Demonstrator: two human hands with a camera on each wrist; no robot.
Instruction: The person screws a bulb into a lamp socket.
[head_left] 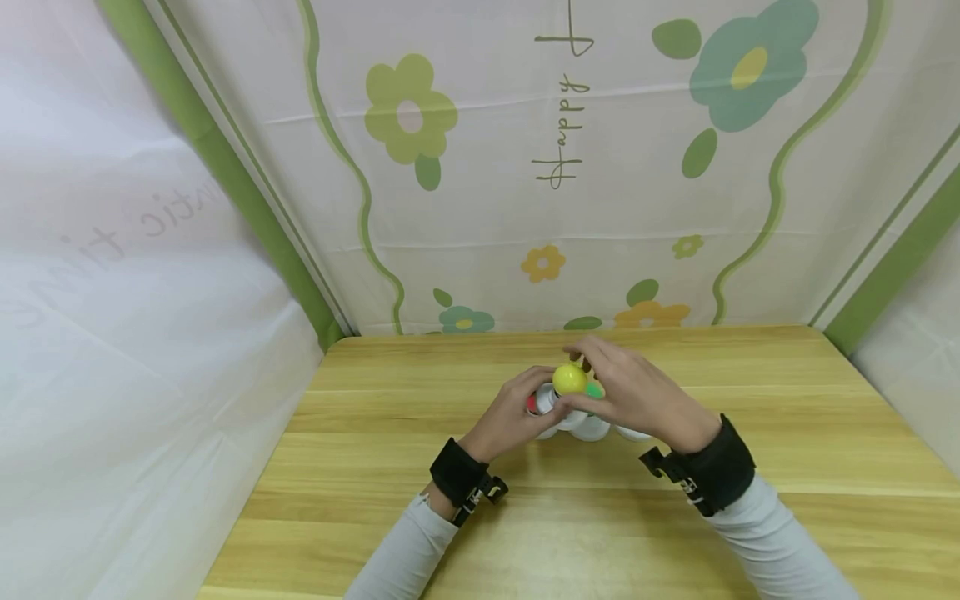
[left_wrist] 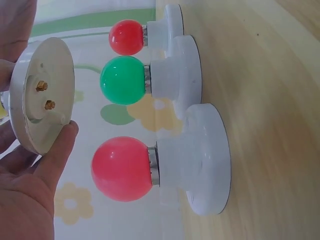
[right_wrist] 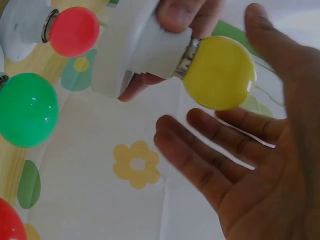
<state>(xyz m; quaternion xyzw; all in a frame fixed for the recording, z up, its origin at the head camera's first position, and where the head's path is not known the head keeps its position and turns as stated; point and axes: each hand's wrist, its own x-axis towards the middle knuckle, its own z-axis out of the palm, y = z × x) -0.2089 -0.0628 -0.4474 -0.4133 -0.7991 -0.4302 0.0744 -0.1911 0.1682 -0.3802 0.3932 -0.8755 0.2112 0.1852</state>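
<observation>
My left hand (head_left: pixel 517 408) grips a round white lamp holder (left_wrist: pixel 57 70) above the table, its underside with two brass screws facing the left wrist camera. A yellow bulb (right_wrist: pixel 220 72) sits in the holder's socket, with part of its metal cap showing. Around the yellow bulb, my right hand (right_wrist: pixel 260 165) is spread, thumb on one side and fingers on the other; whether a fingertip touches the bulb I cannot tell. Beside the hands, a green bulb (left_wrist: pixel 123 80) and two red bulbs, one near (left_wrist: pixel 122 169) and one far (left_wrist: pixel 126 37), stand upright in white holders.
The white holders (left_wrist: pixel 212 160) stand in a row on the wooden table (head_left: pixel 480 533), partly hidden by the hands in the head view. Behind the table's far edge hangs a white curtain (head_left: pixel 480 208) printed with flowers, and more white fabric (head_left: pixel 112 375) hangs at the left.
</observation>
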